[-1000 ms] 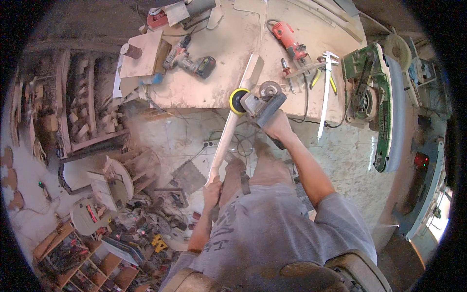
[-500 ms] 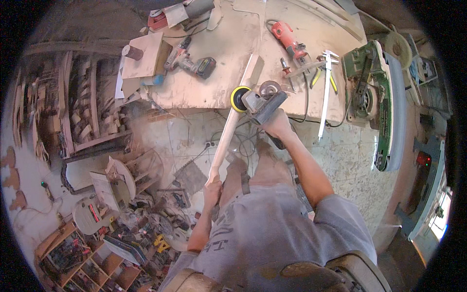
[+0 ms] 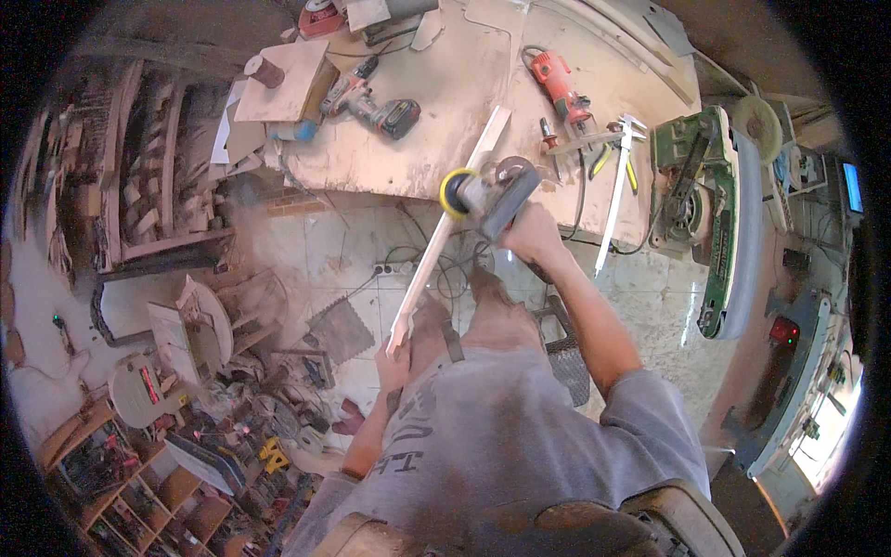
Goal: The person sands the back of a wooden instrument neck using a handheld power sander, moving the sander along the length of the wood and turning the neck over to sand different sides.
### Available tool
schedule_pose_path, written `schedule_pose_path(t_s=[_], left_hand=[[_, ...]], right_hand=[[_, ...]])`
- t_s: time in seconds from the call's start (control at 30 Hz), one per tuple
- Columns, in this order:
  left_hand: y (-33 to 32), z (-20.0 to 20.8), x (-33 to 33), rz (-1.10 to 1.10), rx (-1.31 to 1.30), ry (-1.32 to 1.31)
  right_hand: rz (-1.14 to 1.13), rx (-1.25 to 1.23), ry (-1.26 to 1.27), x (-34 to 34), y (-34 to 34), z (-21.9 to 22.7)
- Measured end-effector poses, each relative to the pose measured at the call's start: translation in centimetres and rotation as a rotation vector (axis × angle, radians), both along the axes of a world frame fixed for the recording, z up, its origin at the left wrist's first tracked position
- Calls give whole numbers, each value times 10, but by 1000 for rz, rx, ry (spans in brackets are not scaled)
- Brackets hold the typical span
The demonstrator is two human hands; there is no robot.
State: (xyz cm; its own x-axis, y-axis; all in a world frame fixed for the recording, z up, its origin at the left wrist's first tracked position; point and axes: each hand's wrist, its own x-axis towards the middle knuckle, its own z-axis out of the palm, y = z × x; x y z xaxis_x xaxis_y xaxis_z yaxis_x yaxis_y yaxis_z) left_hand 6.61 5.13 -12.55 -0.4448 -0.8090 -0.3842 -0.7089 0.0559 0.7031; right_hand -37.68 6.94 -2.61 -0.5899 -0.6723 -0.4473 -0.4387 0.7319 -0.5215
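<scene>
A long pale wooden strip (image 3: 430, 262) slants from the workbench's front edge down toward my body, its far end over the bench. My left hand (image 3: 393, 369) is closed around the strip's near end, beside my thigh. In my right hand (image 3: 533, 234) is a compact angle grinder (image 3: 507, 200) with a yellow-rimmed round pad (image 3: 456, 193). That pad lies against or just over the strip, near the bench edge; whether they touch I cannot tell. My right fingers are partly hidden behind the tool's body.
The workbench (image 3: 371, 172) holds a cordless drill (image 3: 376, 110), a red corded power tool (image 3: 561, 85), a caliper (image 3: 620, 190) and yellow-handled pliers (image 3: 631, 174). A green belt sander (image 3: 691, 200) stands at the right. Cables (image 3: 445, 269) lie on the floor; cluttered shelving (image 3: 176, 506) is lower left.
My left hand and the strip's near end have shifted slightly left, and the strip looks turned, showing a narrower side. The grinder stays near the same spot on it. The whole view has shifted a little.
</scene>
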Motion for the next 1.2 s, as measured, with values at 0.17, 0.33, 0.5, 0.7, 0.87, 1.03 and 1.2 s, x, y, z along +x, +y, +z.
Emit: schedule_pose_path(t_s=[0.17,0.33,0.5,0.7,0.87,1.03,1.2], left_hand=[[-6,18,-16,108,128,-45],[-2,18,-13,136,118,-17],[-1,14,-10,85,71,21],[2,-19,11,-95,-216,39],[-3,21,-17,55,64,-39],[-1,18,-17,89,53,4],[2,-12,7,-12,-46,60]], right_hand=[[48,16,4,-12,-3,9],[42,43,-2,-17,2,-14],[103,6,55,-9,1,1],[175,60,27,-14,0,26],[0,8,7,-26,-1,-2],[55,41,0,-21,-2,10],[117,71,-60,-13,2,11]])
